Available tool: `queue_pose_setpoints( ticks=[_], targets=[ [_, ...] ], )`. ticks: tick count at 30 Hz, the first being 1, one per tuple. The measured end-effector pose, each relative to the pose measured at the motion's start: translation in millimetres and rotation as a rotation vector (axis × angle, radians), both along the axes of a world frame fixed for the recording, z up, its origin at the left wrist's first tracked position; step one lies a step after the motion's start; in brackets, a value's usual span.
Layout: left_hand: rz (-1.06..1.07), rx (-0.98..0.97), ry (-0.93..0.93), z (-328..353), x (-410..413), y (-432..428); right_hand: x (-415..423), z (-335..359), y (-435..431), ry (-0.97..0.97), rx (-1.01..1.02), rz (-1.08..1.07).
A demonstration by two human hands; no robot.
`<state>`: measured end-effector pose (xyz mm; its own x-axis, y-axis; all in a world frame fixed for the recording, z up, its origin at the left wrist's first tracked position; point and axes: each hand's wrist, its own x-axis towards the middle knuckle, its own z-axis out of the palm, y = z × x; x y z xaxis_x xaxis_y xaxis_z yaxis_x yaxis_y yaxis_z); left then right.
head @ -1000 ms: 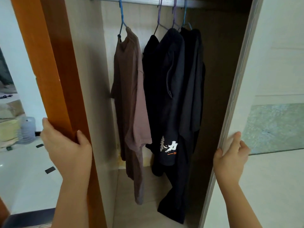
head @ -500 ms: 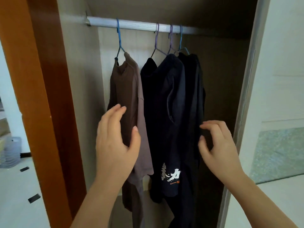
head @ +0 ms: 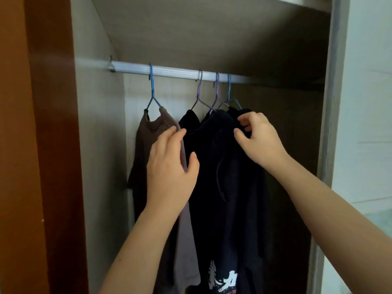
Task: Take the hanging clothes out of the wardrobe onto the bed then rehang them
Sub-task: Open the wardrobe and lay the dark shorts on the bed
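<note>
Clothes are hanging on the wardrobe rail (head: 176, 71): brown shirt (head: 146, 149) nearer its left end, dark tops (head: 229, 177) bunched mid-rail. Left hand (head: 171, 166) is spread, fingertips touching the brown shirt's shoulder. Right hand (head: 259, 143) is pinching the dark tops at the shoulder.

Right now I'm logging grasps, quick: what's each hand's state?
Left hand: open, straight fingers touching the brown shirt.
Right hand: closed, fingers pinching the dark clothes at the top.

Orange-brown wood panel (head: 12, 145) fills the left edge. White wall (head: 369, 102) on the right, pale green patch (head: 385, 221) low on it.
</note>
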<state>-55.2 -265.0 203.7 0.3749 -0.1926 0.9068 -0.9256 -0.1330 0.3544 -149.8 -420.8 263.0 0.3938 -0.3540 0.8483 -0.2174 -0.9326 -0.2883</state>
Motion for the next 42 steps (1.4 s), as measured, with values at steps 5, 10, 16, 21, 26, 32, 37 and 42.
queue_pose_setpoints(
  ticks=[5, 10, 16, 21, 26, 32, 37, 42],
  targets=[
    [0.000, -0.004, 0.003, -3.0, 18.5, -5.1, 36.6, 18.6, -7.3, 0.141, -0.016, -0.137],
    [-0.021, 0.017, -0.032, -0.4, 26.7, -6.7, 64.0, 43.8, -16.5, 0.214, 0.162, -0.149],
    [0.034, 0.107, -0.084, 3.5, 31.1, -9.5, 85.2, 52.2, -23.5, 0.334, 0.196, -0.115],
    [-0.041, 0.099, -0.063, -0.4, 35.4, -7.0, 76.7, 49.8, -23.6, 0.260, 0.195, -0.108],
    [-0.068, 0.110, -0.062, -2.0, 39.0, -3.8, 61.6, 59.5, -20.1, 0.223, 0.176, -0.115],
    [-0.098, 0.111, -0.039, -3.9, 41.2, -0.5, 50.0, 69.3, -15.0, 0.164, 0.187, -0.126],
    [-0.118, 0.106, -0.026, -2.3, 41.2, 3.7, 54.2, 76.9, -4.4, 0.120, 0.184, -0.123],
    [-0.137, 0.090, -0.005, -3.0, 41.4, 8.1, 53.2, 80.3, 1.9, 0.074, 0.126, -0.149]
  ],
)
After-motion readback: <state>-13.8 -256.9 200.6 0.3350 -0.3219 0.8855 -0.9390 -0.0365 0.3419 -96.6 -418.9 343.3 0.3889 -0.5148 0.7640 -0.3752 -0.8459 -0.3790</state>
